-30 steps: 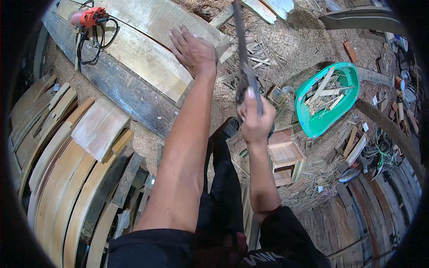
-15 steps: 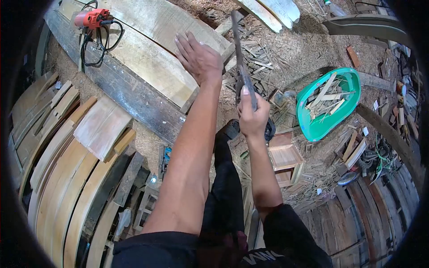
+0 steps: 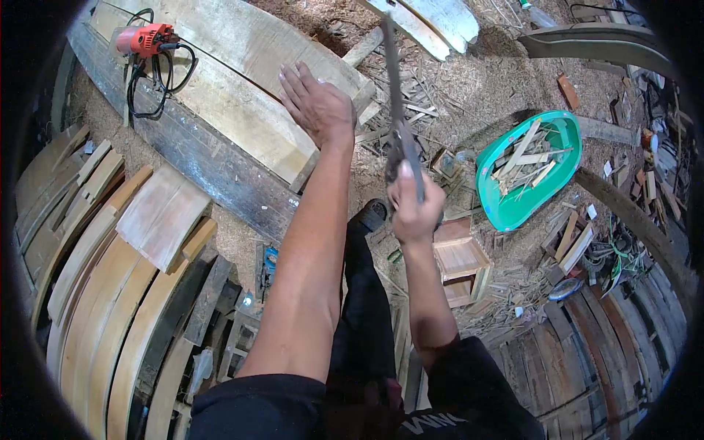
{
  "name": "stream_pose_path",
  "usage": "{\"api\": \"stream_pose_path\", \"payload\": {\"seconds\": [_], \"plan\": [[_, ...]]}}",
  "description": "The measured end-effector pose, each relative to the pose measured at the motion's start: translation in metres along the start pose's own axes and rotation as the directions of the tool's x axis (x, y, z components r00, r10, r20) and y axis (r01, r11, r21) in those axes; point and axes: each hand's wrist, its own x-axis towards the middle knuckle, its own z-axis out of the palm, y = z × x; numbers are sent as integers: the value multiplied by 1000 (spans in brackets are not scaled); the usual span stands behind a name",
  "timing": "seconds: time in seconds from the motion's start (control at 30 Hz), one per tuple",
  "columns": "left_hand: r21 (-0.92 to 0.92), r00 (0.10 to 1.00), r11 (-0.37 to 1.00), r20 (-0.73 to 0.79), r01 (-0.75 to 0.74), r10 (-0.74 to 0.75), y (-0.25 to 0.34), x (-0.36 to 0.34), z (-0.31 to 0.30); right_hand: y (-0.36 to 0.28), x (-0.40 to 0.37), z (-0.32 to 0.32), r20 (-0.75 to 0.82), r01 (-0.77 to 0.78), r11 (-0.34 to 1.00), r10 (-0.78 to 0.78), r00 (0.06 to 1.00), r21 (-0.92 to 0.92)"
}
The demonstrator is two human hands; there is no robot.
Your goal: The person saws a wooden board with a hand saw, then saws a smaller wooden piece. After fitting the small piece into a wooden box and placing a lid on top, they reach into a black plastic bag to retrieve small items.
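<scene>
My left hand (image 3: 317, 105) lies with its fingers stretched out over the end of a pale wooden plank (image 3: 257, 44), near its cut edge. In my right hand (image 3: 416, 204) is a long, narrow dark-bladed hand tool (image 3: 394, 81), its fingers wrapped round the handle end and the thumb along it. The blade points away from me, just past the plank's right end. A second pale board (image 3: 227, 103) lies alongside the first, both over a dark weathered board (image 3: 213, 169).
A red corded power tool (image 3: 145, 40) rests on the boards at upper left. A green tub (image 3: 496, 213) of wood scraps stands to the right, with a small wooden box (image 3: 463, 258) nearer me. Curved timbers (image 3: 92, 293) are stacked at left. Sawdust and offcuts cover the ground.
The view has shifted slightly, so the surroundings sit a little further left. The tool in my right hand has tilted and dropped slightly towards me. My left hand stays on the plank.
</scene>
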Motion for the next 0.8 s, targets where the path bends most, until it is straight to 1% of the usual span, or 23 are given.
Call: {"api": "stream_pose_path", "payload": {"seconds": [0.03, 0.13, 0.23, 0.3, 0.37, 0.4, 0.43, 0.5, 0.53, 0.57, 0.6, 0.63, 0.67, 0.77, 0.8], "plan": [[-5, 1000, 1000, -3, 3, -3, 0, 1, 0, -8, 6, 12, -3, -45, 999, 45, 999, 1], [-12, 1000, 1000, -19, 2, -2, 1, -2, -1, 24, 6, 25, -26, -32, 994, 29, 999, -102], [-51, 1000, 999, -25, 2, -4, 2, -1, -2, 53, -41, 19, -39, 19, 1000, -20, 999, -22], [-45, 1000, 999, -8, 0, 0, 2, -1, -3, 59, -83, 5, -27, 90, 985, -95, 995, -150], [-51, 1000, 999, -14, -6, 5, 2, 0, -4, 58, -116, -6, -110, 6, 980, -28, 994, -198], [-55, 1000, 998, -22, -12, 11, 1, 0, -2, 52, -121, -12, -108, -1, 980, -21, 994, -199], [-59, 999, 998, -27, -21, 19, 0, -2, -1, 51, -120, -13, -138, 30, 983, -56, 989, -180], [-169, 993, 979, 23, -110, 116, -3, -9, -1, 38, -111, -13, -195, 27, 985, -60, 979, -171], [-228, 985, 961, 39, -158, 171, -1, -9, -4, 34, -102, -13, -210, 55, 978, -98, 973, -201], [-299, 939, 905, 67, -303, 337, -5, -9, -9, 32, -93, -14, -223, 82, 969, -135, 965, -231], [-370, 864, 821, 83, -435, 496, -12, -10, -21, 32, -88, -14, -240, 49, 979, -98, 966, -199], [-439, 764, 712, 85, -547, 639, -19, -13, -27, 30, -85, -13, -245, 67, 975, -120, 962, -212], [-372, 718, 664, -10, -649, 696, -23, -21, -33, 27, -84, -12, -250, 85, 970, -142, 958, -228], [-391, 763, 735, 116, -554, 636, -33, -27, -43, 16, -92, -11, -260, 126, 945, -209, 943, -303], [-479, 794, 735, 118, -480, 596, -30, -27, -45, 12, -96, -8, -279, 132, 941, -223, 934, -312]]}}
